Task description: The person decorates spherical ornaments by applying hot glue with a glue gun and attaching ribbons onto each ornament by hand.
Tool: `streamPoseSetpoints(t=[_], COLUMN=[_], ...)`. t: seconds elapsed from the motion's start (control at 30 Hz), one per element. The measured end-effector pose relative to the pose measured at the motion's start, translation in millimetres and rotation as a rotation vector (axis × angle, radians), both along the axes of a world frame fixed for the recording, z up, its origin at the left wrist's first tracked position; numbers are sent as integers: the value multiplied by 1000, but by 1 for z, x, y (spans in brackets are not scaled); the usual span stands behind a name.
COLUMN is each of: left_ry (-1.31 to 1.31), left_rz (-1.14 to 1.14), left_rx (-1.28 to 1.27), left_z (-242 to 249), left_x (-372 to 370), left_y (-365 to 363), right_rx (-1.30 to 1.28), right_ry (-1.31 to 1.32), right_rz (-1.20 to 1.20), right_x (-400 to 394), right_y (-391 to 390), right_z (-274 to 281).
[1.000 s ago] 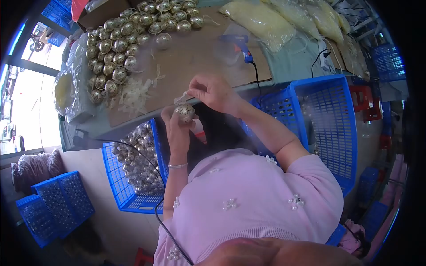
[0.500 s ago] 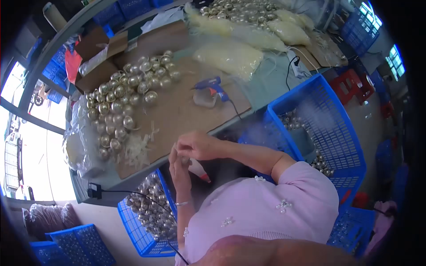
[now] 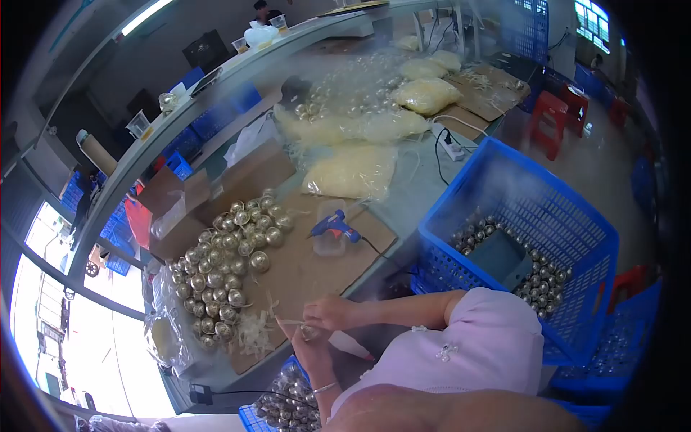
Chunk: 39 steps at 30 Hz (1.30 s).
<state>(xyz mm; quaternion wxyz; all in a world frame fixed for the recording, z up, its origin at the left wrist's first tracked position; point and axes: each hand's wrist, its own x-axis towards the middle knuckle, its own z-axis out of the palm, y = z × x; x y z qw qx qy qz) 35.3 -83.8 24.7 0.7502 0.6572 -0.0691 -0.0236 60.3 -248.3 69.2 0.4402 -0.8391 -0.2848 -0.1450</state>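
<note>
Below the glue gun point(image 3: 337, 226), the left hand point(image 3: 312, 353) partly hid a ball point(image 3: 308, 332); the view's bottom edge cropped a blue basket point(image 3: 250, 420).

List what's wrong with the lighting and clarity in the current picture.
Head view: black corners and fisheye curving; head view: the bright opening at left is washed out; head view: pale haze veils the far balls and blue crate; head view: the ball in the left hand lacks detail.

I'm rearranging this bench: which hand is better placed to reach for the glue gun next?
Probably the right hand: it looks nearer the glue gun, while the left hand holds a metallic ball. What the right one pinches, if anything, is unclear.
</note>
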Motion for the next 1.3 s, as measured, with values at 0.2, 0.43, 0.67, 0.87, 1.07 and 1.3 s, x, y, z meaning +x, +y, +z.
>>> streamPoseSetpoints(t=[0.2,0.43,0.67,0.87,1.07,1.3], left_ry=[152,172,270,210,193,187], left_rz=[47,131,272,428,472,444], left_rx=[-473,-475,-385,-434,-381,-394], left_z=[31,19,63,65,62,49], left_x=[-3,6,-9,-14,-17,-21], left_y=[-24,-30,-16,12,20,34], right_rx=[-70,-66,214,79,142,608], right_ry=[-154,-203,-159,-113,644,685], right_rz=[25,38,-373,-904,-634,-390], right_x=[-2,-3,8,58,54,75], right_y=[2,-8,-66,-139,-136,-151], right_z=[-9,-9,20,-27,24,-12])
